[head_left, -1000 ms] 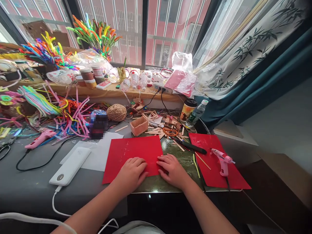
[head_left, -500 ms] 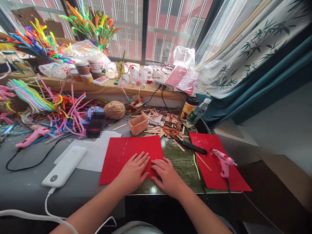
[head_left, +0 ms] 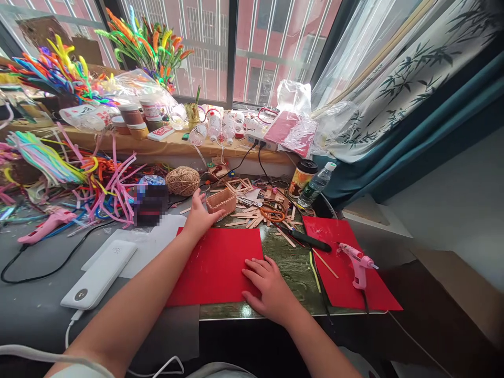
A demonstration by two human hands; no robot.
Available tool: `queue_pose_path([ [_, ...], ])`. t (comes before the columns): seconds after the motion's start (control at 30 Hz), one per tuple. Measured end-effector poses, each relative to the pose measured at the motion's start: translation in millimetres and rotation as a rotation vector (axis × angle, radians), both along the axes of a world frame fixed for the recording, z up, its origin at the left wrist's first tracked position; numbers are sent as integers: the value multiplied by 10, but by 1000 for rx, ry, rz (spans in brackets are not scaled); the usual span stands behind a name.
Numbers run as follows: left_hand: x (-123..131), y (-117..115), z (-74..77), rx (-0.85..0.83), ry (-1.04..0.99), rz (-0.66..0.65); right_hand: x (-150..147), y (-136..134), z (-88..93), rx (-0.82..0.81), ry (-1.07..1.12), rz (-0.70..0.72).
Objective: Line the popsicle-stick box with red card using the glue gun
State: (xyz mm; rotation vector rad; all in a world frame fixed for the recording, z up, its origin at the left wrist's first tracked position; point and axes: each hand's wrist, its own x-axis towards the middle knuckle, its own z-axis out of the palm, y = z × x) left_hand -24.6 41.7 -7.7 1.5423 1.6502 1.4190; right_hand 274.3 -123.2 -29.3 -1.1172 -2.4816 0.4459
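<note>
My left hand (head_left: 200, 216) is stretched forward over the red sheet (head_left: 220, 262) to a small open box (head_left: 221, 202) made of craft sticks. Its thumb is in front of the box and its fingers are spread at the box's left end; whether they touch it I cannot tell. My right hand (head_left: 270, 289) rests on the red sheet's right edge, fingers extended and apart, holding nothing. Behind the box's right side lie loose craft sticks (head_left: 252, 218) and orange-handled scissors (head_left: 273, 211).
At right, a pink glue gun (head_left: 359, 265) lies on a second red sheet (head_left: 346, 294), beside a black-handled tool (head_left: 311, 240). A water bottle (head_left: 317, 185) and a dark-lidded cup (head_left: 302, 178) stand behind. Leftward are a white power bank (head_left: 98, 274), twine ball (head_left: 182, 181) and another pink glue gun (head_left: 47, 226).
My left hand has left the red sheet and moved forward to the stick box. The sheet has turned slightly and shifted a little. My right hand stays on its right edge.
</note>
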Motion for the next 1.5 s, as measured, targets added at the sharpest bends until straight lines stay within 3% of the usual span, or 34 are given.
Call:
queue_pose_path([
  [0.13,-24,17,-124,26,-108,-105,8,-7,16,-9,12,-7],
  [0.33,-72,-122,-82,38,-176,-308,-8,30,26,-32,-33,-39],
  [0.47,-89,-205,21,99,93,-395,-34,34,51,-62,-83,-43],
  [0.6,-231,-234,162,371,510,-489,-52,-23,95,-55,-131,-51],
  [0.7,-363,-236,233,497,620,-404,20,-90,110,-47,-153,-53],
  [0.77,-398,-246,251,473,603,-347,124,-134,99,-43,-154,-57],
  [1.0,-207,-165,116,2,268,-146,439,-204,-3,1,-136,-206],
  [1.17,-169,-47,7,-97,144,-146,453,-181,-35,-34,-158,-202],
  [1.37,-183,-64,-39,-51,161,-152,460,-150,10,-112,-163,-188],
  [1.5,-179,-72,-45,-1,53,-170,423,-138,57,-147,-176,-180],
])
